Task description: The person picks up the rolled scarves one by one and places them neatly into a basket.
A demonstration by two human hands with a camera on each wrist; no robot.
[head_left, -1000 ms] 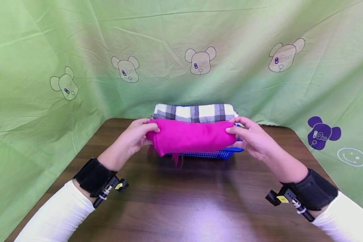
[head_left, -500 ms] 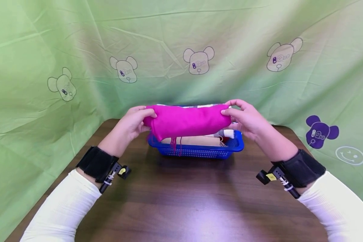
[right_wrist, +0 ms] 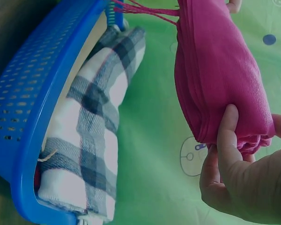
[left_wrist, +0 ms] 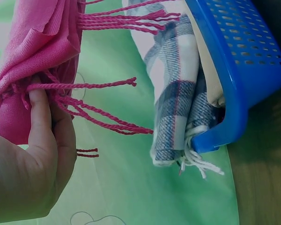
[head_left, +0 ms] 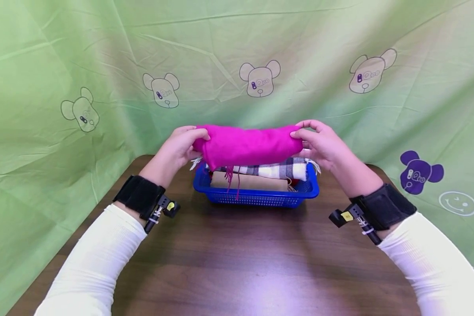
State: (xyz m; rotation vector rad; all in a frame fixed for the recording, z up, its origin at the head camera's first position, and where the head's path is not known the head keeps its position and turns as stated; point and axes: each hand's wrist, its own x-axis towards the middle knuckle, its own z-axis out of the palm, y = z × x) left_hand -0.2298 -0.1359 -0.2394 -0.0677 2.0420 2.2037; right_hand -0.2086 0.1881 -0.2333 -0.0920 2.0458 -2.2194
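A rolled magenta scarf (head_left: 249, 147) with twisted fringe hangs in the air over the basket, held level by both hands. My left hand (head_left: 183, 147) grips its left end, thumb on the near face and fingers behind. At the other end my right hand (head_left: 320, 142) pinches it the same way. Below stands a blue plastic basket (head_left: 256, 199) with perforated walls. Inside it lie a folded beige scarf (head_left: 249, 181) in front and a black-and-white checked scarf (right_wrist: 96, 103) behind, whose white fringe spills over the rim. The magenta roll covers part of the checked scarf in the head view.
The basket stands near the back of a brown wooden table (head_left: 237, 254). A green cloth backdrop (head_left: 209, 57) printed with bear heads rises close behind it and along both sides. Something red shows in the basket beside the beige scarf.
Both hands have raised the magenta scarf from in front of the basket to above it, moving up and back. The beige scarf and the basket's front rim have come into sight.
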